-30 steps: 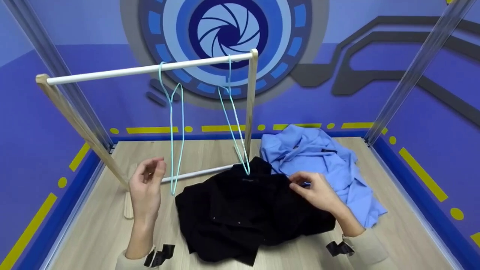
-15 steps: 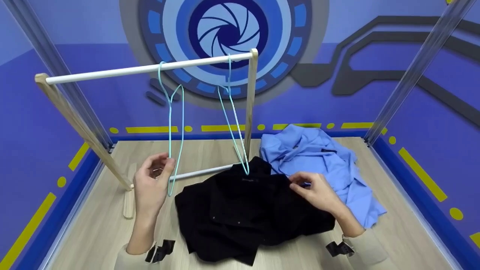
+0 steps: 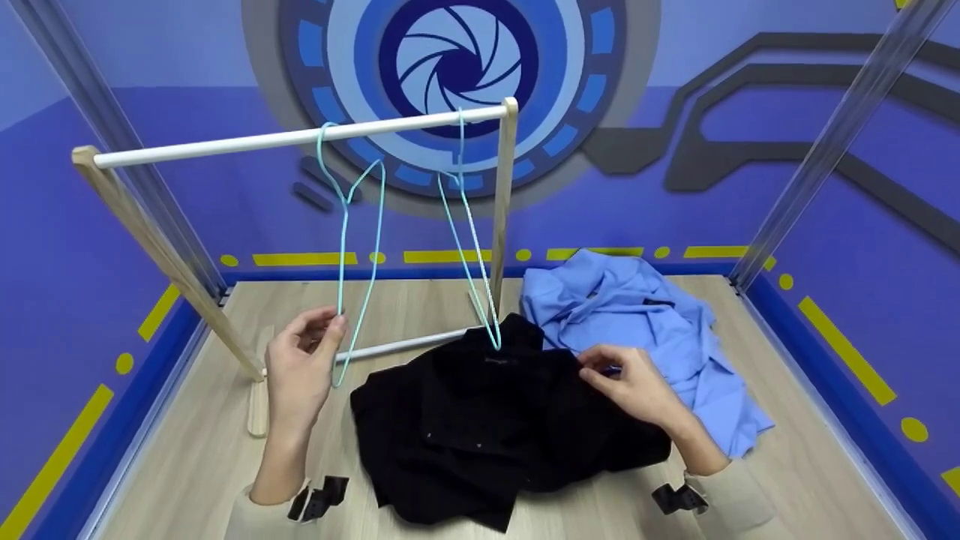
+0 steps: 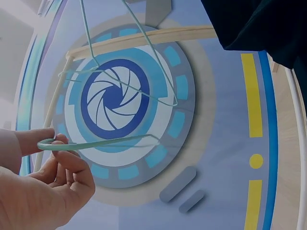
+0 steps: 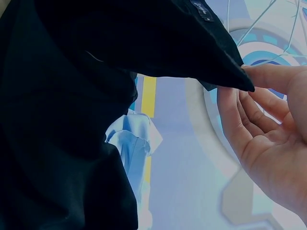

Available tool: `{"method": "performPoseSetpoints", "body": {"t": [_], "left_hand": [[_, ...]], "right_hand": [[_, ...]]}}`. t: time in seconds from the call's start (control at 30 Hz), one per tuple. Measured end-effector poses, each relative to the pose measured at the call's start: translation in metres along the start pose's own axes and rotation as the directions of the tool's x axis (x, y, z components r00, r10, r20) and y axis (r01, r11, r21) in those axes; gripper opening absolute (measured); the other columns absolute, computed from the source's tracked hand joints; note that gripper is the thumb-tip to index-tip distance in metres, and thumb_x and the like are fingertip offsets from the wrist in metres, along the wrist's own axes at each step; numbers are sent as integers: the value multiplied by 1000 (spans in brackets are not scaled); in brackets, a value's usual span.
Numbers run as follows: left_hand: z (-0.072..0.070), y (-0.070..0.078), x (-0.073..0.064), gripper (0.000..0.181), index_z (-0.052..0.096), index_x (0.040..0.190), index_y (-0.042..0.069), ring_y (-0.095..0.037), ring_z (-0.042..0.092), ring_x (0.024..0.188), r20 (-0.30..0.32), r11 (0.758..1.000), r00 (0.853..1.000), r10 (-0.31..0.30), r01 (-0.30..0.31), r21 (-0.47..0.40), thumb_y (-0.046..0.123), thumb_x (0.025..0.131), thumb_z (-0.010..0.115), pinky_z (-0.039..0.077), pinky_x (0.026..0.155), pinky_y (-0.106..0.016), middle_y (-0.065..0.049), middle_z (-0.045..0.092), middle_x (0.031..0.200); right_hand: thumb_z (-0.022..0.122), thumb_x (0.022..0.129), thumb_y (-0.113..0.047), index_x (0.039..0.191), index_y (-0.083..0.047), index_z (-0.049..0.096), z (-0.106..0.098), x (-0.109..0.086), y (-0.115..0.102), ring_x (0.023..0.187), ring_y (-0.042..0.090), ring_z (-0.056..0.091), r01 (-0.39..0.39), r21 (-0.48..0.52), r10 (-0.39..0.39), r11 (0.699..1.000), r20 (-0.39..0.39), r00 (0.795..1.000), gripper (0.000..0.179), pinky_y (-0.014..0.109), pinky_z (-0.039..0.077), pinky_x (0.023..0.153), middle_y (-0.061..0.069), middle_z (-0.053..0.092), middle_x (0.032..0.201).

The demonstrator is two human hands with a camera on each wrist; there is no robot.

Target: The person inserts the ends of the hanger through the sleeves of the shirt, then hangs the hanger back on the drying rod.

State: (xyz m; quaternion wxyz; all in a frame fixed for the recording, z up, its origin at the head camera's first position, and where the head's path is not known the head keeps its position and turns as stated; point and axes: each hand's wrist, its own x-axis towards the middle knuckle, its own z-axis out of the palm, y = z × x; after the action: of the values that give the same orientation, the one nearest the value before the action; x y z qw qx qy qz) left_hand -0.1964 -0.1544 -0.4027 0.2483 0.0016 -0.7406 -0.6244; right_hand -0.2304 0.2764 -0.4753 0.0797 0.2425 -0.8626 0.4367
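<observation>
My left hand (image 3: 298,371) pinches the near side of a thin mint-green clothes hanger (image 3: 343,255) that hangs by its hook from the rack's top bar. In the left wrist view the bent end of this hanger (image 4: 96,143) lies between thumb and fingers. My right hand (image 3: 636,384) pinches the collar edge of a black shirt (image 3: 480,427), which is spread rumpled at the front with a few small buttons showing. A small label (image 5: 203,10) shows inside the collar in the right wrist view, where the thumb and fingertips grip the fabric's pointed corner (image 5: 242,81).
The clothes rack (image 3: 225,142) has wooden legs, a white top bar and a low rear bar (image 3: 412,343). A second mint-green hanger (image 3: 480,262) hangs farther right, its lower end over the black shirt. A crumpled light-blue shirt (image 3: 630,307) lies at the back right. Blue patterned walls enclose the table.
My left hand has moved right and taken hold of the near hanger, which has swivelled and now shows wider. The right hand and the black shirt have stayed put.
</observation>
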Motion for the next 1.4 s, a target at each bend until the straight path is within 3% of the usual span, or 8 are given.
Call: {"method": "performPoseSetpoints", "body": {"t": [0.27, 0.67, 1.0, 1.4], "left_hand": [[1, 0, 1, 21, 69, 116, -8, -14, 63, 84, 44, 1000, 999, -6, 6, -7, 6, 100, 68, 50, 73, -21, -17, 68, 101], [2, -1, 1, 19, 67, 114, -11, -16, 60, 76, 32, 998, 999, -3, 5, -70, 1, 100, 66, 49, 65, -21, -15, 67, 97], [5, -3, 1, 16, 67, 112, -12, -15, 56, 72, 41, 986, 998, 38, -31, -165, -5, 99, 64, 46, 63, -20, -10, 67, 92], [0, -2, -3, 19, 61, 113, -19, -15, 58, 76, 67, 963, 994, 90, -69, -261, -7, 99, 62, 49, 65, -20, -13, 64, 93]], "right_hand": [[75, 93, -4, 102, -4, 76, 1, -1, 0, 87, 16, 70, -26, 5, 26, 1000, 1, 1000, 9, 32, 57, 78, 1, 74, 94], [75, 92, -2, 102, -3, 75, 0, -4, 1, 86, 17, 70, -21, 16, 21, 1000, 3, 1000, 11, 32, 58, 76, 2, 75, 94], [74, 92, -1, 101, -2, 75, 0, -6, 4, 83, 16, 69, 8, 15, -8, 1000, -10, 1000, 9, 29, 57, 74, 4, 75, 93], [74, 93, -3, 103, -3, 75, 0, -3, 3, 86, 17, 70, -10, 27, 10, 1000, 0, 1000, 9, 30, 57, 76, 4, 75, 94]]}}
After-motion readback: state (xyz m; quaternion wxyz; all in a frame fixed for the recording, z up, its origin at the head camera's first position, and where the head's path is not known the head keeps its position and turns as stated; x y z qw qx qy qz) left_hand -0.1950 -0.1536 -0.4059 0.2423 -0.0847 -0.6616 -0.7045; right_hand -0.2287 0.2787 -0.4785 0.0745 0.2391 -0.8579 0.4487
